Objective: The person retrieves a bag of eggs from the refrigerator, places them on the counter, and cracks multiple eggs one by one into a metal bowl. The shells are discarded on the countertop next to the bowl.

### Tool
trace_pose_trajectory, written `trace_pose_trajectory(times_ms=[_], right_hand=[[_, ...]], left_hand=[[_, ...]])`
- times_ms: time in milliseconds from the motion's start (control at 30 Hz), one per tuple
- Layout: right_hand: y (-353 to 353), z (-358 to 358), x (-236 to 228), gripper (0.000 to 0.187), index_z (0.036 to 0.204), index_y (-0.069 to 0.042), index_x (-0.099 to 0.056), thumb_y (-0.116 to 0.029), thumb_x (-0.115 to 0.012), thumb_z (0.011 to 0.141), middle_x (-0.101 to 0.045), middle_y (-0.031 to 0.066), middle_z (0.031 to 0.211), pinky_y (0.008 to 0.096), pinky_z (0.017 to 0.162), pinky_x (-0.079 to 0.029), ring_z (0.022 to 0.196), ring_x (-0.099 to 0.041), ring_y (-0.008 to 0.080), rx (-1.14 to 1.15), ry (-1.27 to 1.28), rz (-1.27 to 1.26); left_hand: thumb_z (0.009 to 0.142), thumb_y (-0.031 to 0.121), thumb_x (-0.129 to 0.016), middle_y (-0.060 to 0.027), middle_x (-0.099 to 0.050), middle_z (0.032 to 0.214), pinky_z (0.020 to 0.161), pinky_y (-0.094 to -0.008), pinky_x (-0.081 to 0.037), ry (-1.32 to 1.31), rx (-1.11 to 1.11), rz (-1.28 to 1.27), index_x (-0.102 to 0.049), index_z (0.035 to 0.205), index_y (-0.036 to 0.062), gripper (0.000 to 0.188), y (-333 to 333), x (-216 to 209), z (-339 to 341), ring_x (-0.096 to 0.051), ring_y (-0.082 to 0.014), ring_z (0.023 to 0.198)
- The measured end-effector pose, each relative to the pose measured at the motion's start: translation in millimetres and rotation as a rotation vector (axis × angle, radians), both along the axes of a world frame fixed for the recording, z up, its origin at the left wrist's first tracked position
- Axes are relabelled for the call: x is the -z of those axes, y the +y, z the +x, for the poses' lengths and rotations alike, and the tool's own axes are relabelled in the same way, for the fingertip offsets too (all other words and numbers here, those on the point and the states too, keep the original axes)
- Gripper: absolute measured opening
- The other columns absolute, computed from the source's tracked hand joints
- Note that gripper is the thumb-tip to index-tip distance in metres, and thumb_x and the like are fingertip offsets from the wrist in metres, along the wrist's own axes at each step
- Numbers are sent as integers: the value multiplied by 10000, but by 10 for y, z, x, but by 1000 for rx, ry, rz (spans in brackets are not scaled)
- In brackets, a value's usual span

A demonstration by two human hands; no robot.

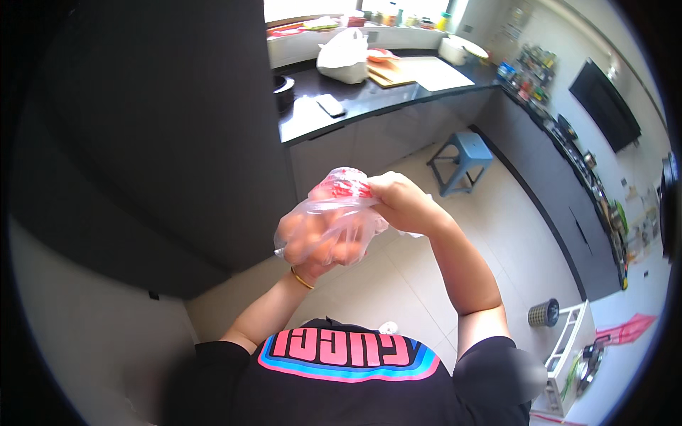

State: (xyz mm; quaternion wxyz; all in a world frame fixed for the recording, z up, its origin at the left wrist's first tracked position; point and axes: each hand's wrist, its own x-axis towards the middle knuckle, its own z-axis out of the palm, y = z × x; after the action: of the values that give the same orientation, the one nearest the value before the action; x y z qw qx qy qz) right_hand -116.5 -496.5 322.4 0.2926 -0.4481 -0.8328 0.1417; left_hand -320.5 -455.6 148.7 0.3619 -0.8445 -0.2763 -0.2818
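Fingers of the right hand [406,204] are pinched closed on the gathered top of a see-through plastic bag [342,209], held in front of the body above the tiled floor [405,277]. The left hand [312,270] supports the bag from below; how far its fingers curl cannot be told. Round, orange-brown things [320,248] fill the bag, whose red printing is too creased to read. Large pink lettering [341,346] over blue bands marks the black shirt [341,397]. Beyond stands a blue stool [470,148].
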Motion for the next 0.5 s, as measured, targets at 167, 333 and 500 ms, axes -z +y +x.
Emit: trace_pose_trajectory(times_ms=[167,333,500], right_hand=[[-623,936,115,122,856,41,-585,-20,-604,752,-575,180,888,373,718,-473,792,-576,335,228,32,147],[-1212,1951,315,208,981,55,-628,21,-566,786,-508,166,1259,327,875,-455,1097,-534,300,362,257,233],[-1796,2876,424,263,1058,39,-616,26,-536,808,-631,125,1113,303,862,-471,1000,-602,220,443,453,141]], left_hand=[[767,267,-732,-73,-463,1319,1019,-287,-390,1236,-1336,2298,-356,1357,59,729,-383,-466,1286,-453,-171,1220],[779,298,-723,-67,-461,1317,1008,-310,-401,1181,-1554,2553,-357,1354,67,720,-724,-293,2457,-455,-177,1209],[806,274,-700,-72,-473,1296,981,-343,-430,953,-1603,2758,-385,1331,70,645,-1054,-79,3657,-492,-187,1163]])
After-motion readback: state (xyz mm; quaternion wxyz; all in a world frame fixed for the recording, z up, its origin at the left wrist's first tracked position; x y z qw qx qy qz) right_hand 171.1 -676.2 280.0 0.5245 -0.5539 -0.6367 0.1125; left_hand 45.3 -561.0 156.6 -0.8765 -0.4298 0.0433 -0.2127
